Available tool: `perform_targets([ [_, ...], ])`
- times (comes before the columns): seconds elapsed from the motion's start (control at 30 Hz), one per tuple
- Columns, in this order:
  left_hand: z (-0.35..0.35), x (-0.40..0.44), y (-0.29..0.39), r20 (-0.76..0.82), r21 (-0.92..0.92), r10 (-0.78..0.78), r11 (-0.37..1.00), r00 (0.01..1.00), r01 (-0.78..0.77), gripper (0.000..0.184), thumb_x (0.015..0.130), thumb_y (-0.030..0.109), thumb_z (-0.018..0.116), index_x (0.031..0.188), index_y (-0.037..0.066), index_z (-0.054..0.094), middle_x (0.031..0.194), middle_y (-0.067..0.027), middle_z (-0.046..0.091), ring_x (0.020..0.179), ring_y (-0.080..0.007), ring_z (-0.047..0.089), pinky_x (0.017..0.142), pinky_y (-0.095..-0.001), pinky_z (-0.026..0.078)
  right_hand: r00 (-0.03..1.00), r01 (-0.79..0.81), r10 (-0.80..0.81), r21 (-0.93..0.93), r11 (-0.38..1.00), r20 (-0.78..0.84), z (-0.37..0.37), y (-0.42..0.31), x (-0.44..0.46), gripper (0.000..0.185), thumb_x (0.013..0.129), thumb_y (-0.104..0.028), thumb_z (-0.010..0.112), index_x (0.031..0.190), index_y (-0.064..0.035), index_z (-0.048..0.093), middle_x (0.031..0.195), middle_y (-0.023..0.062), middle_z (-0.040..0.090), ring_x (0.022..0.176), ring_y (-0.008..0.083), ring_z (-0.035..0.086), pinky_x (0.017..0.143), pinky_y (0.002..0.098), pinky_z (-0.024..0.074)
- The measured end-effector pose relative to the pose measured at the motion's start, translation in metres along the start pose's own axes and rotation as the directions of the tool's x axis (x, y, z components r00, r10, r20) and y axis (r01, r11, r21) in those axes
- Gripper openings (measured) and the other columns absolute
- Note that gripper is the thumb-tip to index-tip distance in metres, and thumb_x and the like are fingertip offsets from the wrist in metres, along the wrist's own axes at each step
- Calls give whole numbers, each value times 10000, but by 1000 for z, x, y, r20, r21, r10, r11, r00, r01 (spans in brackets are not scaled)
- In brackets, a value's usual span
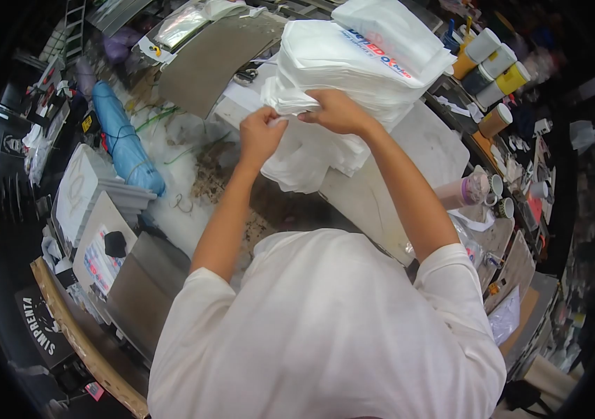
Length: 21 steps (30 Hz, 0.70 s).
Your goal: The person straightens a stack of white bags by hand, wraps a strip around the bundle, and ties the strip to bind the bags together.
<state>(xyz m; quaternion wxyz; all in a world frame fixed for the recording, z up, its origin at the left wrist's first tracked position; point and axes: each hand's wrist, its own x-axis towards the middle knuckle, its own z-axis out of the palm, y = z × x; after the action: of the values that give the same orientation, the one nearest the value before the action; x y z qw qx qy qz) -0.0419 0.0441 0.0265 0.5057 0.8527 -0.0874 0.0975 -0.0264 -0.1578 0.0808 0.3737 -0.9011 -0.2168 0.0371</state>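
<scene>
A tall stack of white cloth-like bags point(339, 59) stands on the worktable, the top one printed with red and blue lettering. At its near left corner, my left hand point(261, 138) is closed in a pinch on a small edge of white bag material. My right hand point(339, 112) is closed over the same corner, its thumb below and fingers on top of the bag layers. Loose white bag parts point(304, 164) hang below the hands, over the table's near edge. How many layers each hand holds is hidden.
Beneath the stack lies a pale board point(388, 188). To the right stand several paint tubs point(500, 61) and a pink container point(454, 193). A grey sheet point(217, 66) lies left of the stack. Farther left are a blue wrapped roll point(123, 140) and a frame with a brown edge point(88, 342).
</scene>
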Motion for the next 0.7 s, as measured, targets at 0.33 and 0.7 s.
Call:
perform_targets([
  [0.33, 52, -57, -65, -186, -88, -72, 995, 980, 56, 337, 718, 183, 838, 923, 19, 626, 954, -132, 645, 901, -259, 612, 813, -356, 487, 996, -24, 19, -49, 998, -88, 11, 8, 4, 459, 782, -224, 725, 1178, -3, 655, 1078, 256, 678, 1018, 410, 637, 907, 438, 479],
  [0.7, 66, -52, -59, 10, 111, 189, 976, 982, -189, 280, 723, 139, 776, 960, 36, 671, 962, -143, 680, 954, -348, 627, 853, -435, 508, 997, -63, 56, -123, 990, -61, 11, 7, 1, 475, 807, -230, 700, 1211, 1, 605, 1133, 266, 650, 1063, 426, 605, 917, 454, 464],
])
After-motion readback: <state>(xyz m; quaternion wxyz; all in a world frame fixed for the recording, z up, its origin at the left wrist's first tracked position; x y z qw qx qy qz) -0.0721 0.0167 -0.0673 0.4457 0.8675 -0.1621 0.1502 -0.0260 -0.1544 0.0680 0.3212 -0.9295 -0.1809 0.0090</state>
